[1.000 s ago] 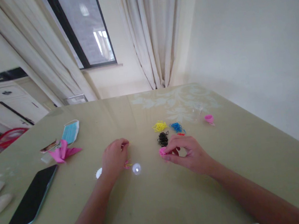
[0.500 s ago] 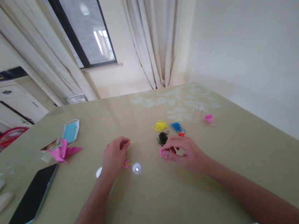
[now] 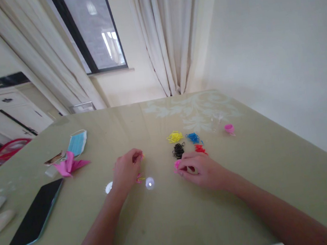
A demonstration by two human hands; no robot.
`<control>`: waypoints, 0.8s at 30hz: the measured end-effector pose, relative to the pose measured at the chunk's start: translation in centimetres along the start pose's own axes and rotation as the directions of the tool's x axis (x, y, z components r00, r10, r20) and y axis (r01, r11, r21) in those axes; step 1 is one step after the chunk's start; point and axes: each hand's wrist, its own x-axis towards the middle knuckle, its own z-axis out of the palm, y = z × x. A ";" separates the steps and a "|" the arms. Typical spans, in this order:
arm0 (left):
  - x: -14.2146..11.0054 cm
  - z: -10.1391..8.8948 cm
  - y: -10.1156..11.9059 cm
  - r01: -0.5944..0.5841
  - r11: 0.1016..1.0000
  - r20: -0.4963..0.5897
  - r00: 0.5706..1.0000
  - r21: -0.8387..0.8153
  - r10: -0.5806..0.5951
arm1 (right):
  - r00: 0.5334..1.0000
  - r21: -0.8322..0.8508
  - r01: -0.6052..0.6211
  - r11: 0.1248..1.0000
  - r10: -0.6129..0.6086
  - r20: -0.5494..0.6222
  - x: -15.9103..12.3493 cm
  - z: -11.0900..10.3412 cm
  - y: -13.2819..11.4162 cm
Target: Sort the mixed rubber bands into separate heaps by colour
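Observation:
My left hand (image 3: 127, 168) is closed in a pinch on a short chain of pink and yellow rubber bands (image 3: 143, 156), of which only a bit shows at the fingertips. Below those fingers, more pink and yellow bands (image 3: 140, 177) lie at table level; the hand hides how they connect. My right hand (image 3: 201, 168) has thumb and forefinger pressed together at a pile of pink rubber bands (image 3: 177, 164). Whatever lies between these fingertips is too small to see. Black rubber bands (image 3: 178, 150) and red rubber bands (image 3: 200, 149) sit just beyond the right hand.
Yellow bands (image 3: 175, 137) and blue bands (image 3: 193, 138) lie farther back. A clear cup (image 3: 217, 121) and a pink cup (image 3: 229, 129) stand right. Leftward are a phone (image 3: 35, 215), pink folded paper (image 3: 70, 164), a face mask (image 3: 77, 143) and a clear round piece (image 3: 149, 183).
My right hand has dropped slightly toward me, uncovering more of the red bands and pink pile. Its thumb and forefinger have drawn closer together. My left hand has barely moved.

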 end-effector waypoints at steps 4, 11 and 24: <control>-0.1 0.0 0.0 -0.018 1.000 -0.011 1.000 0.025 0.018 | 1.000 -0.051 0.005 0.999 -0.004 0.029 -0.1 0.1 0.2; -0.1 0.2 0.2 -0.073 0.997 -0.035 0.997 -0.011 0.073 | 0.997 -0.100 -0.030 0.995 0.037 0.072 0.0 -0.4 0.1; 0.0 0.3 -0.1 -0.126 0.992 -0.063 0.990 0.011 0.126 | 0.997 -0.110 -0.021 0.994 0.029 0.076 -0.1 -0.4 0.1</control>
